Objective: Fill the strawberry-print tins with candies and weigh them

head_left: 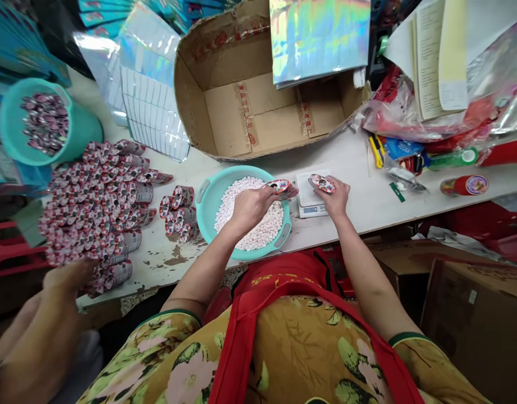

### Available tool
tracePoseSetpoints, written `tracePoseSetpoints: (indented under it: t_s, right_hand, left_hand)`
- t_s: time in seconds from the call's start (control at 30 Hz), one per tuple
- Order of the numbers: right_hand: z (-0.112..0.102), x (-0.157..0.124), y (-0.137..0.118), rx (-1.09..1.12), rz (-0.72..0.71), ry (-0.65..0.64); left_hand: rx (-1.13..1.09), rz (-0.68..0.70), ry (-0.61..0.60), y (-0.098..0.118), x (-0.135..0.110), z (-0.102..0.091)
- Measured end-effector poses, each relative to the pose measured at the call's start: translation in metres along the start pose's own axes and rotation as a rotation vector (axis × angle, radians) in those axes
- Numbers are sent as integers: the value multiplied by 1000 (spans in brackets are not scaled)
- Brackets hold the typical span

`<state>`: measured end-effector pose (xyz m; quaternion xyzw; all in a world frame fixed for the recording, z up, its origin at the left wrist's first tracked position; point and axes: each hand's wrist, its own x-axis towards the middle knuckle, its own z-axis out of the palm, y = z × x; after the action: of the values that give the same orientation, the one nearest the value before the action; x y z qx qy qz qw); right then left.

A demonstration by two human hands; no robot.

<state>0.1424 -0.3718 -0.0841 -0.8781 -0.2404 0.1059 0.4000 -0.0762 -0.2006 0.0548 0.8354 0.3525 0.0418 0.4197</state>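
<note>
Nearest the lens, a red apron (258, 314) lies over a flowered yellow dress, and both forearms reach out from it to the white table (368, 163). The left hand (250, 206) hovers over a teal basin (208, 193) filled with small white pellets (252, 227); its fingers pinch a small printed container (278, 186) at the basin's far right rim. The right hand (336, 199) closes around a second printed container (321, 183), holding it right above a small white scale (309, 203) that stands just beside the basin. Whether that container touches the scale pan is unclear.

Left of the basin a few printed tubes (178, 213) lie in a small cluster, and farther left a large heap of the same tubes (98, 202) covers the table edge. Another person's hand (67, 278) rests at the near side of that heap. A teal bucket (79, 132) holding more containers stands at the far left. Behind the basin sits an open cardboard box (258, 112).
</note>
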Motion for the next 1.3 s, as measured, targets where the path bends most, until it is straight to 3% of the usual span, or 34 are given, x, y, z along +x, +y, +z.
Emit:
tracePoseSetpoints:
  t_s: [0.1,0.13,0.2,0.3,0.37,0.43,0.57,0.7,0.87,1.13,1.3]
  right_hand:
    - [-20,-33,-28,49,-92,30]
    - [-28,-51,-40,134,-98,-43]
    - [-37,-88,-65,329,-51,-336]
    - [-33,-124,-96,470,188,-668]
    - [-22,-131,-110,525,307,-732]
    - [-10,-129,-121,574,336,-768]
    - [14,-120,-135,515,380,-838]
    - [26,-117,-138,494,463,-878]
    - [24,-120,-137,540,586,-870]
    - [22,-124,-131,648,366,-812]
    - [12,-131,-138,743,288,-860]
  left_hand:
    - [114,41,-77,-7,-32,1]
    - [98,46,-116,-9,-41,5]
    - [-33,44,-199,-11,-54,16]
    - [-452,-78,-170,-22,-60,30]
    - [-810,-255,-31,-35,-54,35]
    - [-1158,-410,69,-48,-43,36]
    - [-1576,-578,-16,-66,-28,35]
    - [-1637,-672,-39,-71,-30,39]
    - [-1623,-718,-80,-71,-37,42]
    - [-1528,-603,-50,-69,-33,42]
    - [-1506,-585,-31,-72,-34,25]
